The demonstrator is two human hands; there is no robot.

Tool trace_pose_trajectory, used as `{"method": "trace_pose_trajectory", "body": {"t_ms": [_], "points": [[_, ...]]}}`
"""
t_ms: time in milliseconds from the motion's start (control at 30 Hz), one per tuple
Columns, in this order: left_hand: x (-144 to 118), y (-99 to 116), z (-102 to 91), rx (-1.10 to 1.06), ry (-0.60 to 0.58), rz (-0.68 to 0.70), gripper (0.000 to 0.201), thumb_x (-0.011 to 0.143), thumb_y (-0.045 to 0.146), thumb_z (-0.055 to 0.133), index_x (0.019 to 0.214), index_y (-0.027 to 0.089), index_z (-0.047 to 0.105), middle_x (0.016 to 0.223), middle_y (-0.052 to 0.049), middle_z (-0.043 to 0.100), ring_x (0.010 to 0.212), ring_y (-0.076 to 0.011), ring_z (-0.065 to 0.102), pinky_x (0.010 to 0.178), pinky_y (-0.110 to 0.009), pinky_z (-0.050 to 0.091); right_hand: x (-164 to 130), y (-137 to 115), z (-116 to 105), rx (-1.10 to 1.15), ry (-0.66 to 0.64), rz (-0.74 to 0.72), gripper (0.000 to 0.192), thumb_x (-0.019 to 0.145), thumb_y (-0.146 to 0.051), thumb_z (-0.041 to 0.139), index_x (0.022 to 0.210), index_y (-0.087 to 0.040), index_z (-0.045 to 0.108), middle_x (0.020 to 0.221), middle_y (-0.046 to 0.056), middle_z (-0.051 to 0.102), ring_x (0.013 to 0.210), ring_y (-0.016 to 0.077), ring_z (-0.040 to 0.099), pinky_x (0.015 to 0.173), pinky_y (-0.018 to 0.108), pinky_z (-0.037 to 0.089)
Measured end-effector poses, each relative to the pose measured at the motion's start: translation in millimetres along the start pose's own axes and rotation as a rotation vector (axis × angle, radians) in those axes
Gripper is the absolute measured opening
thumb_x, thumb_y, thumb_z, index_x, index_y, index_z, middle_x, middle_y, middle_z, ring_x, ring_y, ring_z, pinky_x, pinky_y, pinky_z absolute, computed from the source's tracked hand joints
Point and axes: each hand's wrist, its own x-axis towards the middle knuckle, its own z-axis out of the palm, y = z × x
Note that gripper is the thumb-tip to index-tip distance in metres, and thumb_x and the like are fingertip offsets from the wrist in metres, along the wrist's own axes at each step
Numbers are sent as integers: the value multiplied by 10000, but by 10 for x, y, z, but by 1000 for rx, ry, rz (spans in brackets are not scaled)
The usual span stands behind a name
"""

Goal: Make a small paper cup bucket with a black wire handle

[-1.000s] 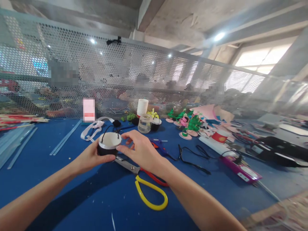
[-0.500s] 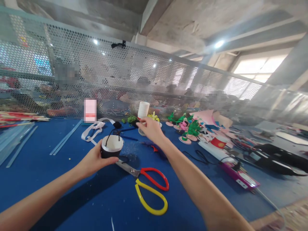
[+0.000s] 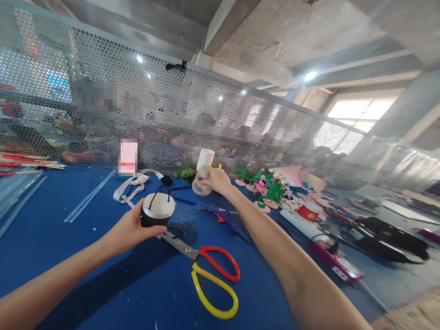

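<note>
My left hand [image 3: 129, 228] grips a small black cup [image 3: 156, 213] with a white rim and a thin black wire handle, held just above the blue table [image 3: 68, 256]. My right hand [image 3: 217, 180] is stretched forward to the back of the table and closes around a small clear plastic jar [image 3: 200, 184], which is tilted. A white paper cup [image 3: 205, 159] stands right behind the jar. Scissors [image 3: 206, 266] with one red and one yellow handle lie on the table under my right forearm.
A perforated metal screen [image 3: 172, 114] closes the table's far edge, with other people behind it. White ribbon [image 3: 132, 185] lies to the left. Green and pink paper flowers [image 3: 271, 188], a glue gun [image 3: 223, 215], black cables and a purple box [image 3: 335, 263] crowd the right side.
My right hand left the black cup, reached forward to the back of the table and took hold of the clear jar. The left hand kept the black cup in about the same place.
</note>
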Motion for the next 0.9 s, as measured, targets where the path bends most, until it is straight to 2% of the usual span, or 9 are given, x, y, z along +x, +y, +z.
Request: {"method": "trace_pose_trajectory", "body": {"t_ms": [100,200,300,500,733,800,900], "points": [[21,-35,-4,8,25,3,643,578,426,645,1102,145,400,1110,-113,565,1050,-244,503,922,-382,387,-15,-22,-178,-9,60,-53,353,753,-423,502,990,-166,553,1000,92,611,930,226,553,720,274,391],[33,-57,-8,-16,55,16,664,572,440,648,1107,139,395,1129,-126,550,1056,-245,499,931,-382,382,-6,-107,-247,0,107,-143,325,742,-434,509,905,-161,577,947,87,625,867,223,571,678,272,397],[33,-50,-13,-45,84,23,653,571,434,651,1096,138,400,1138,-131,543,1061,-245,497,942,-395,371,32,-221,-185,8,74,-191,304,729,-429,529,886,-173,580,911,72,635,829,209,577,630,257,397],[14,-2,-12,-46,105,18,635,572,403,650,1094,130,413,1116,-129,559,1046,-245,508,930,-405,382,119,-316,88,12,8,-187,242,711,-368,569,811,-151,603,866,91,647,788,205,588,602,247,390],[1,-57,23,-8,75,19,594,591,372,641,1097,152,421,1106,-113,565,1055,-240,497,950,-443,348,99,-266,224,66,-19,-217,232,742,-343,534,832,-139,600,845,88,646,786,193,591,628,243,398],[0,-81,39,-24,68,20,592,594,363,642,1103,160,418,1109,-111,563,1056,-241,497,953,-451,346,79,-269,186,86,-8,-215,231,731,-317,553,871,-138,597,894,96,634,827,199,584,662,251,405],[-1,-93,54,-52,63,14,599,596,362,643,1109,158,409,1118,-113,554,1060,-242,496,957,-447,347,-34,-335,45,128,64,-206,329,738,-314,548,1018,-142,545,1068,119,564,925,212,550,728,278,407]]}}
